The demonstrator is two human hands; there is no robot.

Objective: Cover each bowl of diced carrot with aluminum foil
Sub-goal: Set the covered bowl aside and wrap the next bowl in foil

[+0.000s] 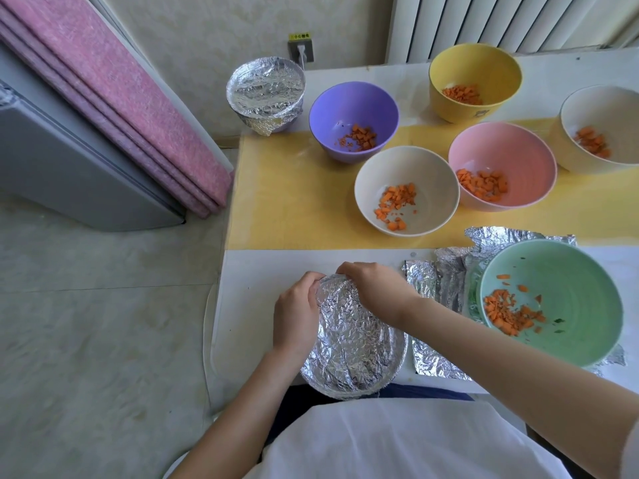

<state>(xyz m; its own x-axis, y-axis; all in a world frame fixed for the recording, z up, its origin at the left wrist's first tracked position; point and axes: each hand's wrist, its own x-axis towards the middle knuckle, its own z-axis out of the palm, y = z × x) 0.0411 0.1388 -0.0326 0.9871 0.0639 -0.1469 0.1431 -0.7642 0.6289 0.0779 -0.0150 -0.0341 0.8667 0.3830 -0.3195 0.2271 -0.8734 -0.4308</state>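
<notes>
The left hand [297, 312] curls its fingers round the foil-covered bowl [356, 344] at the near edge of the table [256, 271]. The right hand [373, 288] pinches its foil at the far rim.

crinkled shiny foil [352, 340], glossy green bowl [567, 281]

Head camera: single wide-angle view.
Faces forward and steeply down over the table [249, 292]; left hand [295, 312], right hand [373, 288] and foil-wrapped bowl [356, 344] closest beneath; wall [207, 29] at top.
</notes>
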